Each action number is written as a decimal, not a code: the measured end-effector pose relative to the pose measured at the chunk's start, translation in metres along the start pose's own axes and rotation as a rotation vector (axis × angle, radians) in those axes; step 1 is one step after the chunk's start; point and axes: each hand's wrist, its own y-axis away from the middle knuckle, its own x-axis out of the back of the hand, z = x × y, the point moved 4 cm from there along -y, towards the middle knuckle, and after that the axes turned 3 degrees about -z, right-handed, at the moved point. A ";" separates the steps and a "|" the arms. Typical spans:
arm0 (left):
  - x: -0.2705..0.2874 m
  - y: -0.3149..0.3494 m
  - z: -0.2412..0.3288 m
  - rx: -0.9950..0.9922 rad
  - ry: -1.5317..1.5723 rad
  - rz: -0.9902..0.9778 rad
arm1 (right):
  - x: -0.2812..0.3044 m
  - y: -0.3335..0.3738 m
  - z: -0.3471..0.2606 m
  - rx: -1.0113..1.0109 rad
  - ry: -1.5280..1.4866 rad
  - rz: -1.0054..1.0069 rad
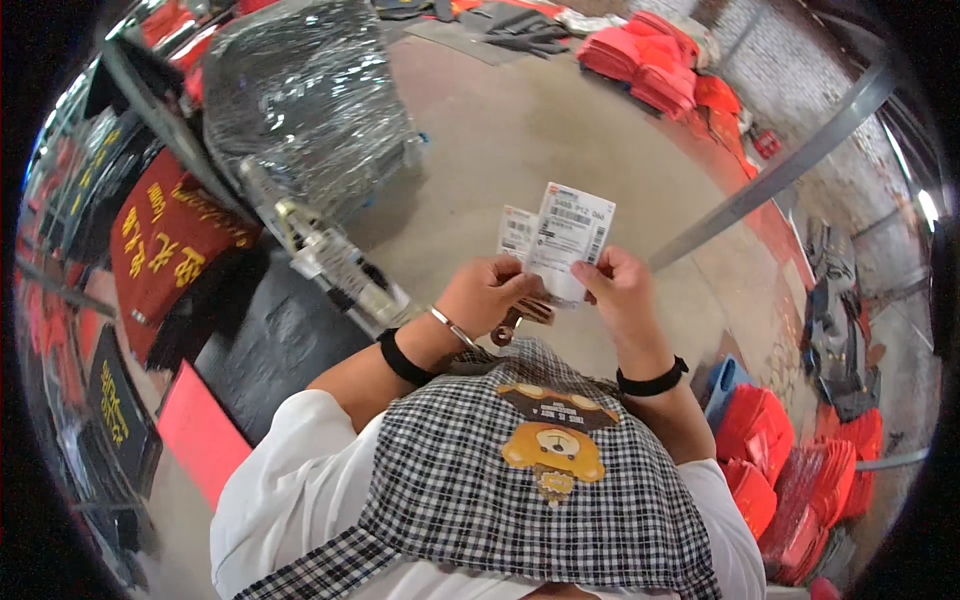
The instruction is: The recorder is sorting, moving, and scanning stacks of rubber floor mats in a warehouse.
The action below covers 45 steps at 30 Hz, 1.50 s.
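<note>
In front of my chest I hold up printed paper labels. My right hand (622, 288) pinches the right edge of a white shipping label (570, 235) covered in barcodes and small print. Closed at the lower left corner of that label is my left hand (488, 295). A second white label (515, 232) sticks up behind the first, just above the left fingers. Under the left hand shows a brown, shiny thing with a round end (508, 328); its kind is unclear.
A large bundle in clear stretch wrap (305, 100) stands at the far left, beside a metal machine part (330, 262). Red folded stacks (645, 62) lie far right, and more red bundles (755, 425) sit near my right elbow. A grey metal pole (780, 165) slants across the right.
</note>
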 end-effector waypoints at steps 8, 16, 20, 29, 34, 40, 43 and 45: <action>0.021 -0.013 -0.049 0.034 -0.016 -0.058 | -0.020 -0.010 0.036 0.020 -0.112 -0.118; -0.027 -0.056 -0.072 -0.052 0.103 -0.115 | 0.039 -0.014 0.058 0.064 -0.013 -0.107; -0.028 -0.049 -0.063 -0.036 -0.019 -0.051 | 0.050 -0.016 0.072 0.049 0.082 -0.053; 0.037 -0.027 -0.122 0.008 0.110 -0.003 | -0.010 -0.019 0.101 0.494 0.161 0.210; 0.091 -0.004 -0.129 -0.033 0.143 0.019 | -0.019 -0.014 0.085 0.416 0.386 0.352; 0.053 0.008 -0.105 -0.031 0.179 -0.020 | -0.053 0.012 0.051 0.188 0.349 0.096; 0.068 0.000 -0.136 -0.018 0.038 0.014 | -0.056 0.003 0.089 0.151 0.351 0.127; 0.095 -0.005 -0.141 -0.013 0.091 0.005 | -0.051 -0.010 0.097 0.289 0.366 0.234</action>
